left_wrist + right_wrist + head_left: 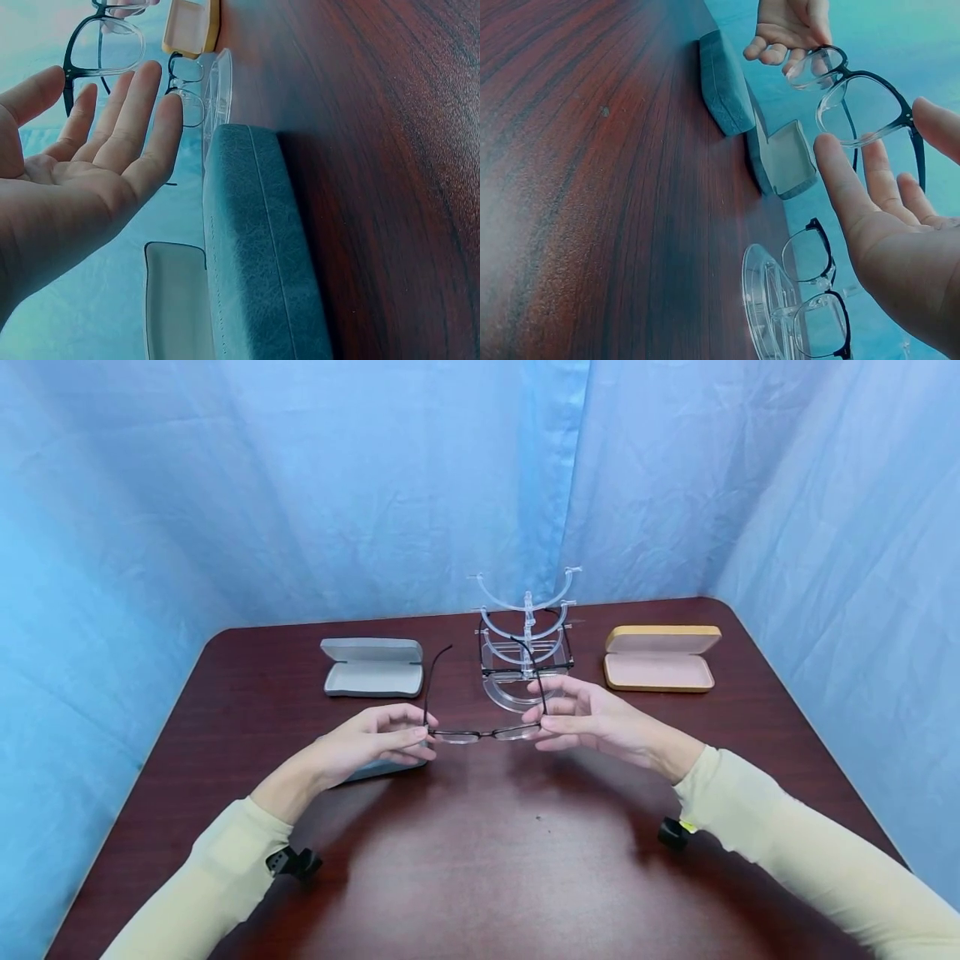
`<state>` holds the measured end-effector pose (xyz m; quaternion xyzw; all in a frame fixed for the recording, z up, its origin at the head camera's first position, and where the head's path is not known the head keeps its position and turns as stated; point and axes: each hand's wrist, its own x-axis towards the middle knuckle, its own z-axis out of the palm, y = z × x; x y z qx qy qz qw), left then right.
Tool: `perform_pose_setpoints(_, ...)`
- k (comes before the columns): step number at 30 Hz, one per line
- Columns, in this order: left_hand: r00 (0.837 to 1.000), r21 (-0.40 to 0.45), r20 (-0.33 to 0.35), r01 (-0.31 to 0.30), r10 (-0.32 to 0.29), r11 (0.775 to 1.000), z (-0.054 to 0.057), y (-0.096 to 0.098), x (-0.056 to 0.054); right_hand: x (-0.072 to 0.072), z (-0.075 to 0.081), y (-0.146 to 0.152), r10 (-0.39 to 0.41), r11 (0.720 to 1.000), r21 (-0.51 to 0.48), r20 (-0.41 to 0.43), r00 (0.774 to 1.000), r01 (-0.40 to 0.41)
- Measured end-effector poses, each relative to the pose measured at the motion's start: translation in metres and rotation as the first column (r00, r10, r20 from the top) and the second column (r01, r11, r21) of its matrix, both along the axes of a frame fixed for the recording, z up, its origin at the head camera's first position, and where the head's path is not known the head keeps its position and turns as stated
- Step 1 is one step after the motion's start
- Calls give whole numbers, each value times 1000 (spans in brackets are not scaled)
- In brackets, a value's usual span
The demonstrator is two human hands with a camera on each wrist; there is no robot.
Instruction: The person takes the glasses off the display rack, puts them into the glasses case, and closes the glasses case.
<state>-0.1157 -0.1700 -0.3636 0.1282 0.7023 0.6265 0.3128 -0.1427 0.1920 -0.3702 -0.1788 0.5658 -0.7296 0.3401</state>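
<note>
A pair of black-framed glasses (pixel 486 734) is held up over the table, temples unfolded and pointing away from me. My left hand (pixel 372 740) pinches its left hinge corner between thumb and fingers. At the opposite corner my right hand (pixel 592 720) grips the frame the same way. Both wrist views show the clear lenses and dark upper rim, with the thumb (pixel 939 127) against the right hinge. Below and behind my left hand lies a closed blue-grey glasses case (pixel 251 240), partly hidden by it in the head view.
A clear acrylic display stand (pixel 528 618) stands at the back centre, with another pair of dark-rimmed glasses (pixel 829 289) on its lowest tier. An open grey case (pixel 373 678) sits left of it, an open yellow case (pixel 660 672) with pink lining to the right. Blue curtains (pixel 375 485) surround the table.
</note>
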Motion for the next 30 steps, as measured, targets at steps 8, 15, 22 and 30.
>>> perform_pose_setpoints(8, 999, -5, -31, -23, 22, 1000, -1, -1, 2, -2, -6, -1, -23, 999, -38, 5, 1000, 23)
perform_pose_setpoints(15, 997, 20, -49, -51, 52, 999, -1, 0, 4, -3, -4, -5, -36, 998, -52, 10, 999, 37)
perform_pose_setpoints(22, 996, 10, -64, -60, 60, 998, -2, -1, 3, -3, -2, -9, -51, 998, -45, 54, 997, 54)
perform_pose_setpoints(30, 996, -21, -65, -67, 66, 998, 0, -3, 3, -4, -3, -12, -44, 998, -43, 52, 998, 46)
